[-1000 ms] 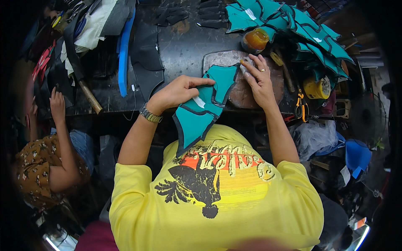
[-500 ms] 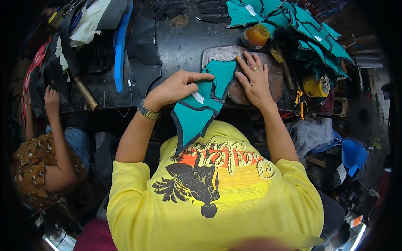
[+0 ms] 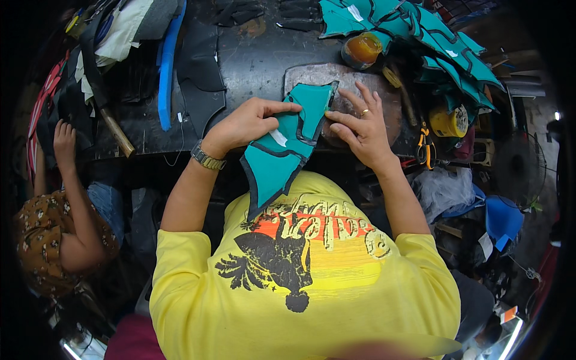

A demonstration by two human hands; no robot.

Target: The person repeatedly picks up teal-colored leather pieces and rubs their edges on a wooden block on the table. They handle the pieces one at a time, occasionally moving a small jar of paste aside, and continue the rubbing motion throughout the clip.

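Observation:
A teal fabric panel (image 3: 276,165) with black edging and a small white tag lies partly on a worn brown slab (image 3: 384,114) at the table's front edge. Its pointed lower end hangs toward my shirt. My left hand (image 3: 246,123) grips the panel's left side, index finger stretched across the teal and thumb bent beneath it. On the other side, my right hand (image 3: 366,129) rests its index fingertip against the panel's black right edge. The rest of that hand's fingers are spread and raised, with a ring on one.
Behind the slab stands a jar of amber stuff (image 3: 362,49), beside stacked teal panels (image 3: 432,36). A yellow tub (image 3: 449,122) and orange-handled pliers (image 3: 425,147) are at right. Black pieces (image 3: 201,90) and a blue strip (image 3: 171,72) lie left, near another person's hand (image 3: 65,144).
My right hand has gone from lying flat on the slab to touching the panel's right edge with its index finger. My left hand keeps its grip on the panel.

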